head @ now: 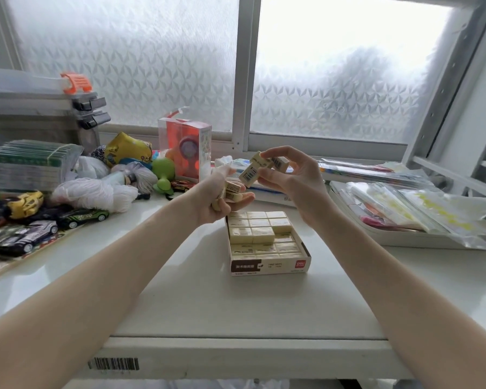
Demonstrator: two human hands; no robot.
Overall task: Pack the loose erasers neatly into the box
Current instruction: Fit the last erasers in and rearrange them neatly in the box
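An open cardboard eraser box (270,266) stands in the middle of the white table, holding rows of cream erasers (260,228), with a second layer partly laid at its far end. Above the box's far left corner, my left hand (222,197) grips a few loose cream erasers (232,190) in its palm. My right hand (289,178) is raised above the box's far side and pinches two erasers (260,168) between thumb and fingers, their barcode labels showing.
Toy cars (40,223), white yarn (96,192) and soft toys crowd the left side. A red-and-clear toy package (184,147) stands behind the hands. A tray of plastic bags (404,211) lies at the right. A frosted window is behind.
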